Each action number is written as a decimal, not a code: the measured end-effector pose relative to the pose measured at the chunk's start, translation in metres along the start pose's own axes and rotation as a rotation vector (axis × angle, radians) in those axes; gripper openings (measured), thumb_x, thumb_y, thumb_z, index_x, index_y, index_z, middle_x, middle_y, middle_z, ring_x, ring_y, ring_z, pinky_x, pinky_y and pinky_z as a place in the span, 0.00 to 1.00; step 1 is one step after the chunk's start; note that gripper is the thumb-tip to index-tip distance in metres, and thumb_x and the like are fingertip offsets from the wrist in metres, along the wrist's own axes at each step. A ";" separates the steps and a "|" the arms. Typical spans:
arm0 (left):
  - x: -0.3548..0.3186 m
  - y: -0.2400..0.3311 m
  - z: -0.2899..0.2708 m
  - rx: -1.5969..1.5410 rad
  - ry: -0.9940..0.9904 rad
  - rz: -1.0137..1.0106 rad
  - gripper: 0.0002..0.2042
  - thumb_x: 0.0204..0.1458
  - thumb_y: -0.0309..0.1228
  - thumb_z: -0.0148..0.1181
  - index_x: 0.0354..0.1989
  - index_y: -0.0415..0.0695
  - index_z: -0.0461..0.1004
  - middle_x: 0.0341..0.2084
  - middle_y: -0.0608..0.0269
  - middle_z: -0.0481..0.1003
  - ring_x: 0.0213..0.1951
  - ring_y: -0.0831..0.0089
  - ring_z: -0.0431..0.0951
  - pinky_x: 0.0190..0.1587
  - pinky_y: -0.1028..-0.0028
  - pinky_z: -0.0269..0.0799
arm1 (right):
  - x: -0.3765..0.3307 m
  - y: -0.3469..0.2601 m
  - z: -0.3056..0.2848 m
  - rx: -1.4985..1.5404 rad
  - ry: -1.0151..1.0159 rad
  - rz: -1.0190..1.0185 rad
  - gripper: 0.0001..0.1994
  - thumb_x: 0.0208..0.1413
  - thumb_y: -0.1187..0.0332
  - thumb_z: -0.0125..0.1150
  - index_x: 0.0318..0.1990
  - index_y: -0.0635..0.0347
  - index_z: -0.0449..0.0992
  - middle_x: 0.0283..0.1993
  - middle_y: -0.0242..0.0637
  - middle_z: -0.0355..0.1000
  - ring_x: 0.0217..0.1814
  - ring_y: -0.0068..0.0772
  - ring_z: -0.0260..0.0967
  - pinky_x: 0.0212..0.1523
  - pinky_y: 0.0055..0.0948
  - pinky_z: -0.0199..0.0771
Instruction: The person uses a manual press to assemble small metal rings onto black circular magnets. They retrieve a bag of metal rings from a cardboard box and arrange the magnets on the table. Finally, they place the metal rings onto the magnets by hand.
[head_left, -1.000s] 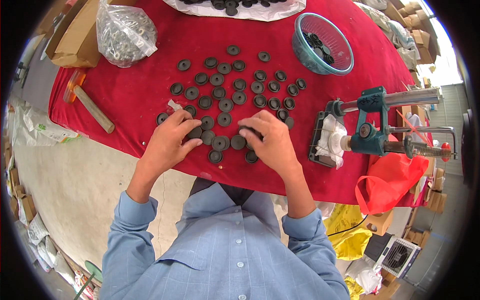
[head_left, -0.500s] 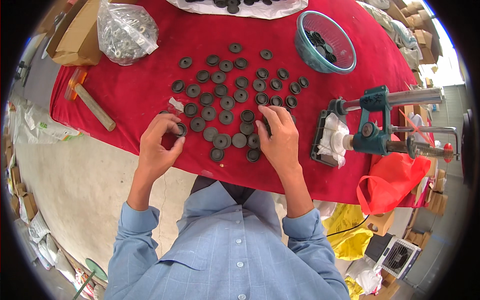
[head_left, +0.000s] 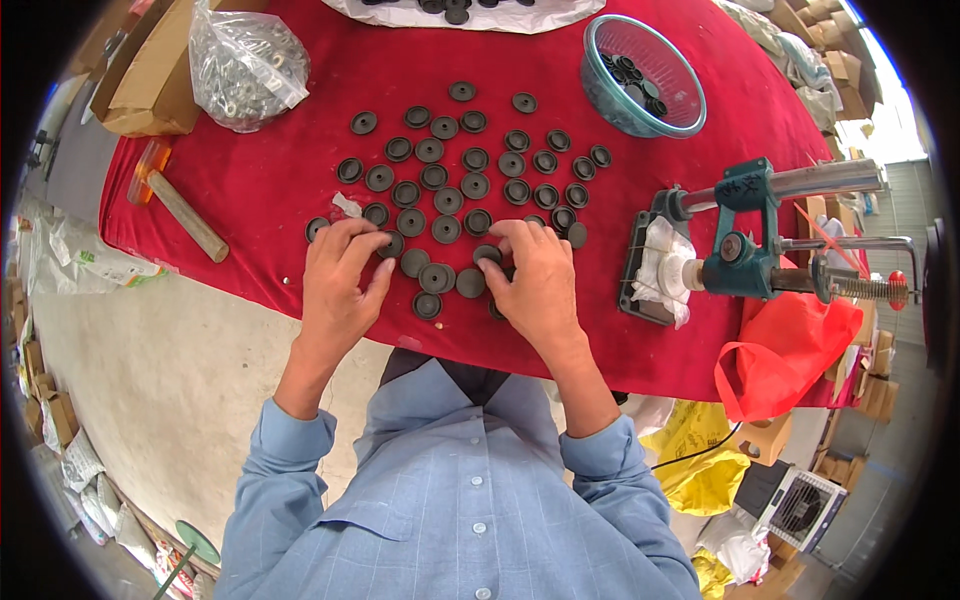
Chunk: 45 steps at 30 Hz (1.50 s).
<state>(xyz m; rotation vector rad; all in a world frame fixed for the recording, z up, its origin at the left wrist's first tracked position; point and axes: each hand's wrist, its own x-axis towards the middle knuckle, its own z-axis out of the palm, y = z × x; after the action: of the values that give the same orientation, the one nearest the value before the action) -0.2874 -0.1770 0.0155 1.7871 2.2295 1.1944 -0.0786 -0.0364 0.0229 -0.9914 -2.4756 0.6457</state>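
Observation:
Many round black ribbed discs, like rubber or plastic caps [head_left: 475,186], lie spread over the red cloth. At the left of the spread, my left hand [head_left: 343,272] has its index finger and thumb at the edges of a black disc [head_left: 394,245]. My right hand [head_left: 537,278] pinches another black disc [head_left: 487,254] between thumb and index finger, low over the cloth. Part of a further disc shows beneath the right fingers. Between the hands lie plain-faced and rimmed discs [head_left: 470,283]. What lies under my left palm is hidden.
A teal basket [head_left: 697,120] holding black discs stands at back right. A green hand press [head_left: 745,230] is on the right, by a red bag [head_left: 790,350]. A hammer [head_left: 188,215], a clear bag of metal parts [head_left: 250,75] and a cardboard box [head_left: 160,85] lie left.
My left hand has moved right, onto a disc nearer the middle. My right hand has drawn left and closed its thumb and index finger on a disc. The view has shifted slightly.

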 end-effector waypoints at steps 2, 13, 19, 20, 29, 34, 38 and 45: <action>0.011 0.001 0.005 0.023 -0.045 0.021 0.16 0.48 0.22 0.71 0.47 0.41 0.81 0.46 0.57 0.75 0.47 0.57 0.75 0.50 0.60 0.71 | -0.002 0.001 -0.008 0.169 -0.001 0.081 0.17 0.50 0.75 0.73 0.49 0.58 0.79 0.38 0.37 0.76 0.40 0.37 0.75 0.43 0.38 0.73; -0.001 0.004 0.007 -0.025 -0.305 0.089 0.20 0.48 0.17 0.70 0.51 0.39 0.79 0.49 0.54 0.72 0.47 0.57 0.76 0.45 0.64 0.75 | -0.064 0.045 -0.040 -0.182 0.193 0.012 0.12 0.52 0.76 0.71 0.45 0.57 0.82 0.41 0.37 0.75 0.43 0.43 0.75 0.43 0.40 0.73; -0.007 0.005 0.007 -0.201 -0.248 -0.074 0.14 0.51 0.18 0.71 0.47 0.40 0.80 0.42 0.57 0.76 0.36 0.62 0.80 0.36 0.66 0.77 | -0.059 0.024 -0.037 -0.073 0.206 -0.044 0.17 0.50 0.75 0.72 0.50 0.57 0.81 0.46 0.38 0.76 0.47 0.41 0.75 0.45 0.39 0.72; -0.005 0.005 0.005 -0.214 -0.213 -0.072 0.13 0.52 0.18 0.71 0.46 0.40 0.80 0.40 0.58 0.76 0.34 0.63 0.80 0.35 0.67 0.76 | -0.053 0.018 -0.036 -0.061 0.154 -0.084 0.18 0.50 0.75 0.72 0.51 0.58 0.81 0.47 0.38 0.75 0.48 0.41 0.75 0.46 0.39 0.71; -0.031 0.001 -0.005 -0.059 -0.008 0.061 0.12 0.48 0.15 0.72 0.40 0.39 0.81 0.37 0.58 0.77 0.34 0.64 0.81 0.33 0.68 0.76 | -0.055 0.018 -0.022 -0.004 0.089 -0.074 0.18 0.49 0.77 0.73 0.48 0.59 0.77 0.50 0.39 0.73 0.49 0.44 0.74 0.46 0.41 0.73; -0.049 0.004 -0.002 -0.014 -0.035 0.059 0.14 0.45 0.19 0.74 0.42 0.40 0.81 0.46 0.55 0.76 0.41 0.60 0.79 0.39 0.64 0.75 | -0.070 0.031 -0.023 -0.032 0.115 -0.150 0.16 0.50 0.75 0.73 0.45 0.61 0.77 0.47 0.39 0.74 0.47 0.44 0.75 0.45 0.41 0.73; -0.038 0.021 -0.004 0.001 -0.044 0.098 0.16 0.45 0.23 0.74 0.44 0.41 0.81 0.47 0.57 0.77 0.45 0.59 0.77 0.46 0.60 0.72 | -0.082 0.033 -0.024 -0.035 0.138 -0.139 0.16 0.49 0.74 0.74 0.46 0.60 0.78 0.45 0.38 0.75 0.46 0.43 0.75 0.44 0.40 0.72; -0.024 0.020 0.007 -0.060 -0.150 0.152 0.13 0.48 0.20 0.72 0.44 0.41 0.83 0.39 0.61 0.80 0.41 0.60 0.77 0.43 0.61 0.72 | -0.049 0.004 -0.018 0.021 0.159 -0.166 0.18 0.49 0.70 0.75 0.48 0.58 0.80 0.46 0.36 0.74 0.47 0.42 0.73 0.45 0.40 0.70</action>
<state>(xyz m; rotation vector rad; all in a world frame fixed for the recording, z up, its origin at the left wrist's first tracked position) -0.2597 -0.1932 0.0122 1.9819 1.9880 1.0966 -0.0345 -0.0641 0.0269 -0.7874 -2.3744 0.5170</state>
